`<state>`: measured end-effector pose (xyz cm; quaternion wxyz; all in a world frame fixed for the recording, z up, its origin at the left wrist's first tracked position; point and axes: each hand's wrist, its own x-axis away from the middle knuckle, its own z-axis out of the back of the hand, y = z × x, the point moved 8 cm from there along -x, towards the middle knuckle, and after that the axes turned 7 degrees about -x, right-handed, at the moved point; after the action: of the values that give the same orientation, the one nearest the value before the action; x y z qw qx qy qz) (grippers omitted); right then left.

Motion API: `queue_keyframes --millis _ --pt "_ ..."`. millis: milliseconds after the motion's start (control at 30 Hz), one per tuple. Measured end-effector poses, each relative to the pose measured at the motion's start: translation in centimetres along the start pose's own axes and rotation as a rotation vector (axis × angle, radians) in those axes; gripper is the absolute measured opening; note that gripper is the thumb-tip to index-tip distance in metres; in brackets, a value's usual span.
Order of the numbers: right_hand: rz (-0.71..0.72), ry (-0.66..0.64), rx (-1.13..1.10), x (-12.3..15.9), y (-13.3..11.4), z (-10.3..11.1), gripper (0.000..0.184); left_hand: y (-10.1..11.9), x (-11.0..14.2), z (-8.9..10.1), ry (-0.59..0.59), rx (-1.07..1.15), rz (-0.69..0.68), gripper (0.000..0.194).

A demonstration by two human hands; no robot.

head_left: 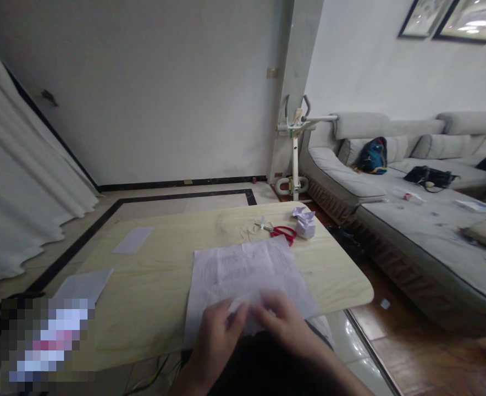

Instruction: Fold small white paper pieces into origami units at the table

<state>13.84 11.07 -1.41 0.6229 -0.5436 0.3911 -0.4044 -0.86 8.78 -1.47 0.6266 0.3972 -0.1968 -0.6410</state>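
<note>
Over the near edge of the table, my left hand (pixel 220 327) and my right hand (pixel 282 319) are close together, fingers curled in toward each other. Between them is a small piece of white paper (pixel 239 301), pinched by both hands; motion blurs its shape. A large creased sheet of paper (pixel 230 269) with faint printing lies flat beneath and beyond my hands. Past its far right corner rest red-handled scissors (pixel 284 234), with thin pale scraps (pixel 249 231) beside their blades. Crumpled paper (pixel 304 223) sits right of the scissors.
On the left of the light wooden table (pixel 144 297) lie a small white paper (pixel 133 240) and another stack or sheet of paper (pixel 84 283). A grey sofa (pixel 412 220) stands to the right, near white exercise equipment (pixel 295 159). A curtain (pixel 24 192) hangs left.
</note>
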Motion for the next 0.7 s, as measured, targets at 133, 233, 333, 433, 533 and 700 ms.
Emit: queue_keyframes --millis 133,233,333,433,533,700 --pt "-0.017 -0.045 0.008 0.1 -0.4 -0.3 0.043 -0.1 0.1 0.0 -0.026 0.067 0.078 0.033" --pt "-0.019 -0.047 0.019 0.2 -0.6 -0.3 0.043 0.0 0.1 -0.1 -0.065 0.112 0.108 0.036" --pt "-0.021 -0.068 0.016 0.2 -0.7 -0.5 0.044 0.0 0.1 0.1 -0.061 0.104 0.129 0.037" --pt "-0.024 -0.128 0.004 0.1 -0.8 -0.9 0.042 -0.2 0.1 0.4 -0.043 0.087 0.135 0.039" --pt "-0.02 -0.163 -0.012 0.1 -0.9 -1.3 0.038 -0.1 0.0 0.1 -0.072 0.062 0.115 0.041" --pt "0.001 -0.159 -0.026 0.0 -1.3 -1.4 0.034 0.4 -0.2 -0.2 -0.135 0.057 0.071 0.037"
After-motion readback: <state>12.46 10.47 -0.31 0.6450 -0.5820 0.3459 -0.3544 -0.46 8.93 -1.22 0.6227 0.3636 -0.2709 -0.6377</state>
